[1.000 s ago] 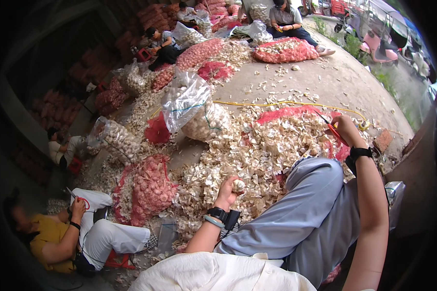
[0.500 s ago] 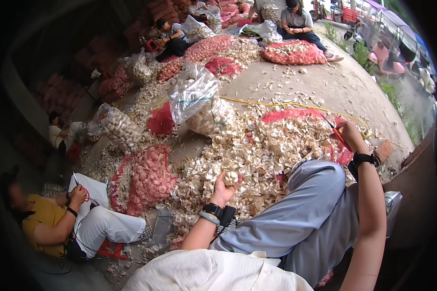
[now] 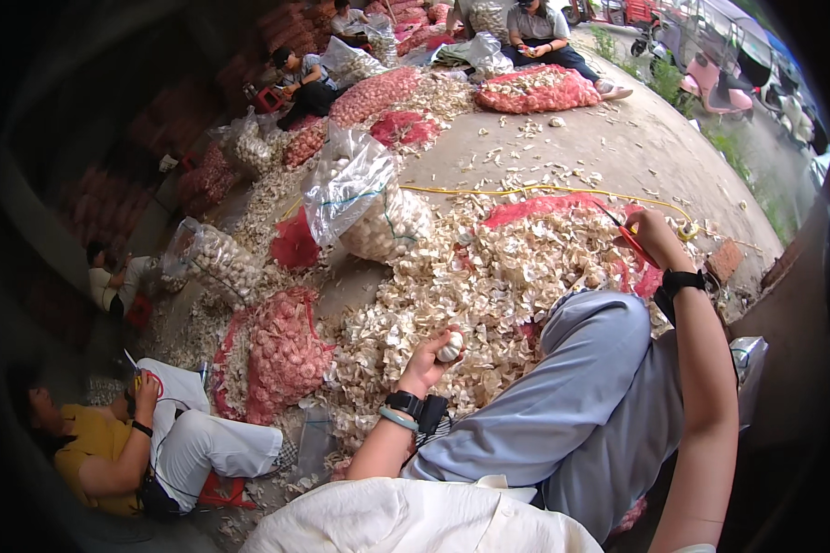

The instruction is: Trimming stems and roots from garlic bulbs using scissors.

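Note:
My left hand (image 3: 426, 363) is closed around a pale garlic bulb (image 3: 450, 347), held just above the heap of loose garlic skins (image 3: 489, 286). Off to the right, my right hand (image 3: 653, 236) grips red-handled scissors (image 3: 634, 244), their dark blades angled up and to the left, apart from the bulb. Beneath the scissors lies the skin heap, with red mesh netting (image 3: 549, 207) showing along its far edge. I cannot tell how far the blades are apart.
A clear plastic bag of garlic bulbs (image 3: 378, 217) stands beyond the heap. Left of it are a red mesh sack of garlic (image 3: 286, 355) and another clear bag (image 3: 214, 263). A yellow hose (image 3: 526, 188) crosses behind. A co-worker in yellow (image 3: 101, 461) sits at left; other people sit farther back.
The bulb has turned in my left hand and now shows a smoother, whiter side. My right hand has shifted slightly left and up with the scissors. The whole view has moved a little.

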Tool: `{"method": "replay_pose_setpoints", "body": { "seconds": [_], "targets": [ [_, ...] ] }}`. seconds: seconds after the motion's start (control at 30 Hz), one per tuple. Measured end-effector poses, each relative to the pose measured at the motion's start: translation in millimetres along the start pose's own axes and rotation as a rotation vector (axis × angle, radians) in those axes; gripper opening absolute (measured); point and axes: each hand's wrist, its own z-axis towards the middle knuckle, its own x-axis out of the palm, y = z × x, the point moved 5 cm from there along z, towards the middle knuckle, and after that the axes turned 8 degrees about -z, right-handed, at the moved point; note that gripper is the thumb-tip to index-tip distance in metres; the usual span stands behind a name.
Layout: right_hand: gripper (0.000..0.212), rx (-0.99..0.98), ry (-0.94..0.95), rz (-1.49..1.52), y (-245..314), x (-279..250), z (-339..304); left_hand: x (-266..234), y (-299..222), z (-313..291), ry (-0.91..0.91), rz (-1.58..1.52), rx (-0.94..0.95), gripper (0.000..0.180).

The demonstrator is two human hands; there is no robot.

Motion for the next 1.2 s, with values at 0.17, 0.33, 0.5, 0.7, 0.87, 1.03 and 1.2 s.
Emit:
{"method": "replay_pose_setpoints", "body": {
  "seconds": [0.17,0.33,0.5,0.7,0.87,1.03,1.2],
  "targets": [
    [0.036,-0.001,-0.002,0.024,-2.1,2.1,3.8,-13.3,4.5,7.5,-0.058,-0.124,-0.017,0.035],
    [0.035,0.055,0.053,0.029,-12.7,11.0,4.4,-1.5,7.6,10.4,-0.023,-0.279,-0.026,0.034],
    [0.035,0.056,0.054,-0.013,-13.5,18.2,5.7,-5.5,8.1,11.7,-0.043,-0.258,0.034,0.03],
    [0.036,0.064,0.065,0.02,-10.6,10.2,5.1,-17.1,10.2,15.0,-0.025,-0.187,0.008,0.024],
    [0.037,0.061,0.046,0.04,-12.5,11.7,4.2,-19.5,11.5,17.1,-0.048,-0.156,0.018,0.024],
    [0.037,0.06,0.06,0.03,-12.1,11.9,5.4,-24.0,12.0,19.4,-0.038,-0.145,0.038,0.024],
    [0.038,0.051,0.055,0.021,-10.8,10.8,5.0,-23.9,11.8,19.3,-0.048,-0.168,0.027,0.023]
  ]
}}
